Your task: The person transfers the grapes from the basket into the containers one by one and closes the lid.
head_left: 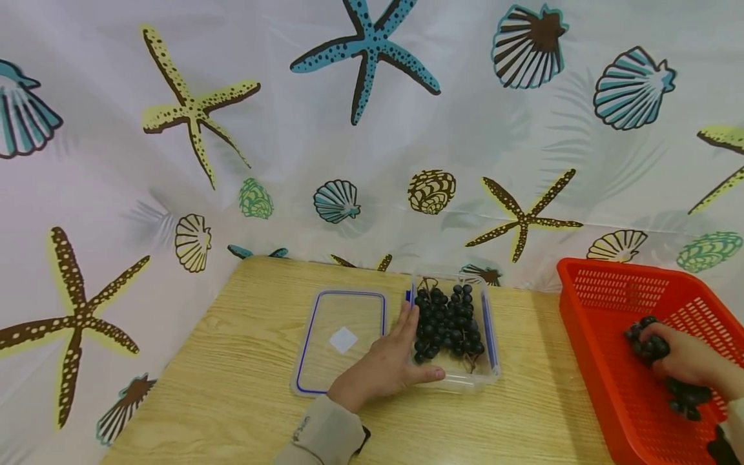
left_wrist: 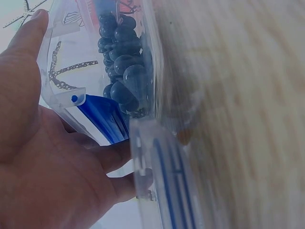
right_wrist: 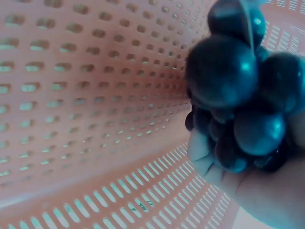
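My left hand [head_left: 386, 361] rests along the left side of a clear plastic container [head_left: 491, 342], fingers extended against its wall and thumb near the front rim. Inside lie bunches of dark grapes [head_left: 447, 323], with thin stems showing at the back and front. In the left wrist view, a blue clip flap [left_wrist: 107, 119] of the container hangs by my fingers. My right hand [head_left: 688, 358] is inside a red basket [head_left: 593, 361] and grips a bunch of dark grapes [right_wrist: 226, 81]. More dark grapes [head_left: 688, 400] show just below that hand in the head view.
A clear lid [head_left: 322, 316] with a blue seal lies flat to the container's left, bearing a white diamond-shaped patch [head_left: 343, 340]. The wooden table [head_left: 232, 361] backs onto a hanging cloth [head_left: 407, 148] printed with shells and starfish. The basket has perforated walls.
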`<state>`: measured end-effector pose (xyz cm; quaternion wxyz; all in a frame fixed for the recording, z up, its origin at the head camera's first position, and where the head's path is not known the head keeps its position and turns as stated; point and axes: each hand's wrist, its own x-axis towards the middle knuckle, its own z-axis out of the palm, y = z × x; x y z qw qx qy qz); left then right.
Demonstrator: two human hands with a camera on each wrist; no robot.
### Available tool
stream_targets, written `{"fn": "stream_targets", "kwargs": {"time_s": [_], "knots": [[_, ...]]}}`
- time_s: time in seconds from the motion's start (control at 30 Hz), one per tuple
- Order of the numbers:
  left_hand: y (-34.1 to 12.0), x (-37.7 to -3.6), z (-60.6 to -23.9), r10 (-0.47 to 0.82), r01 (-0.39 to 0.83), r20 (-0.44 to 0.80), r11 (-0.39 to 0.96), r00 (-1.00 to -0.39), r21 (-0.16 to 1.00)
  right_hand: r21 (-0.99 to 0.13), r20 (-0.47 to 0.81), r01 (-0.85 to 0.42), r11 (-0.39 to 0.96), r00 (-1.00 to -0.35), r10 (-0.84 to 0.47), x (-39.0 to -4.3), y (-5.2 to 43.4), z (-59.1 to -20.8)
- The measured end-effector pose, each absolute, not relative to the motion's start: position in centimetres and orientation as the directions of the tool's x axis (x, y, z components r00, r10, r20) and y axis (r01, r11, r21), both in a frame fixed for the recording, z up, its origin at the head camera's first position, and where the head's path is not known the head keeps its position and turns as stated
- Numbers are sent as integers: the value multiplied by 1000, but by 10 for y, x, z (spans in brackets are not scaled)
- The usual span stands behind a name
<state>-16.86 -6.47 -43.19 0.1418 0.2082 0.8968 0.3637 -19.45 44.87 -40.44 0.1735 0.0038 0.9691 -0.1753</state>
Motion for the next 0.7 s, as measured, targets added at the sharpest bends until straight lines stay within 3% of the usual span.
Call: {"fn": "stream_targets", "kwargs": {"time_s": [0.33,0.7], "knots": [[-64,-169,-431,483,268,-109,643,-869,717,-274,-132,-51,960,-987,-90,-192,438,-390],[-64,-170,-430,481,268,-112,649,-869,712,-259,-27,-115,959,-992,-127,-188,417,-373]]}}
